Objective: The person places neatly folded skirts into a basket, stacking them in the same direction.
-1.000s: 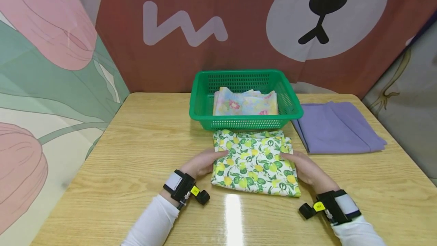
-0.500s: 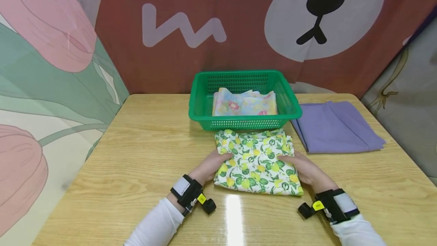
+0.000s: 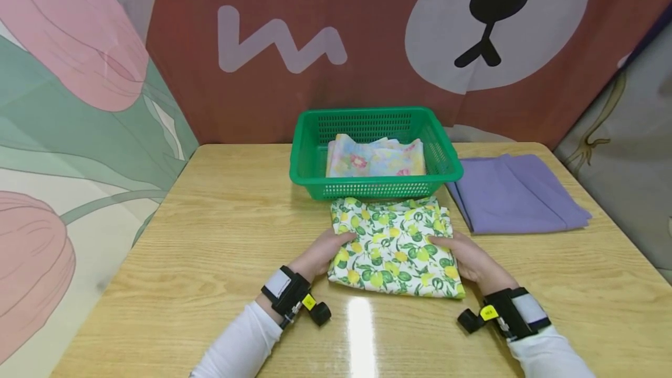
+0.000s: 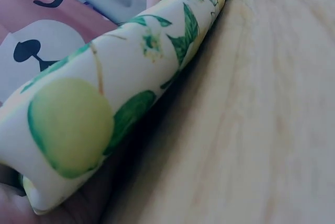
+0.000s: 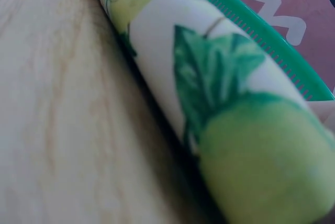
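Observation:
A folded white cloth with a lemon-and-leaf print (image 3: 394,252) is in front of the basket in the head view. My left hand (image 3: 325,251) grips its left side, thumb on top and fingers underneath. On the opposite side my right hand (image 3: 469,256) holds it the same way, the thumb lying over the print. The fingers of both hands are mostly hidden below the cloth. Close up in the left wrist view, the rounded front fold of the cloth (image 4: 131,72) has a dark shadow between it and the wood; the right wrist view shows the same fold (image 5: 209,77).
Behind the cloth stands a green plastic basket (image 3: 375,188), with a folded pastel floral cloth (image 3: 375,159) inside. A folded purple cloth (image 3: 520,194) lies to the right on the wooden table (image 3: 220,220). A printed curtain (image 3: 367,86) hangs along the table's back edge.
My left hand has moved slightly right and slid a little farther over the lemon-print cloth. The cloth has shifted slightly right; the right hand keeps its hold with little movement.

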Tool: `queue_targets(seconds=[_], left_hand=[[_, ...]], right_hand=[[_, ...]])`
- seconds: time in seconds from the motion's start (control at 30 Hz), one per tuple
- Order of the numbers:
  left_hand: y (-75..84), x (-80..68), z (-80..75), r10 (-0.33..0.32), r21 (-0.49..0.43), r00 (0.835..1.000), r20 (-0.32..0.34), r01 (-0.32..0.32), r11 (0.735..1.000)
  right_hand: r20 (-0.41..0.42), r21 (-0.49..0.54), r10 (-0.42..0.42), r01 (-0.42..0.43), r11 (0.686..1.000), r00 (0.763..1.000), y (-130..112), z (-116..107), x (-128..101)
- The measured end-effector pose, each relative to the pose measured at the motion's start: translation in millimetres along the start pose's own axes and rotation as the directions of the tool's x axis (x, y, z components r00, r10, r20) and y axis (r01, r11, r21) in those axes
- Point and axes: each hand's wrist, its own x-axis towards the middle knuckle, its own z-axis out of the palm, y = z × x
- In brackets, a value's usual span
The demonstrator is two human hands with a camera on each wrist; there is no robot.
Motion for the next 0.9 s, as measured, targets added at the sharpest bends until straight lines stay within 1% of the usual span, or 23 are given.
queue_targets(seconds=[0.2,0.4,0.5,0.7,0.8,0.9], left_hand=[[1.2,0.5,-0.1,0.001,-0.011,1.0,-0.018,-0.001,1.0],[2.3,-0.5,0.3,0.017,-0.006,0.999,-0.037,-0.018,1.0],[2.6,-2.1,0.3,0.02,0.003,0.999,-0.05,-0.02,1.0],[5.9,-4.9,1.7,0.031,0.01,0.999,-0.038,-0.031,0.999],[8.3,-6.2,3.3,0.038,0.02,0.999,-0.032,-0.037,0.999],[11.2,-8.0,5.7,0.041,0.028,0.999,-0.028,-0.04,0.999]], right_hand=[[0.017,0.03,-0.011,0.011,1.0,1.0,1,-3,2],[0.001,0.051,-0.007,0.007,0.999,1.0,1,-2,0],[0.022,0.059,-0.009,0.008,0.998,1.0,2,-1,0],[0.092,0.077,-0.032,0.025,0.997,0.995,1,-1,1],[0.093,0.079,-0.038,0.03,0.996,0.995,0,-1,1],[0.076,0.061,-0.026,0.021,0.998,0.997,-2,1,0]])
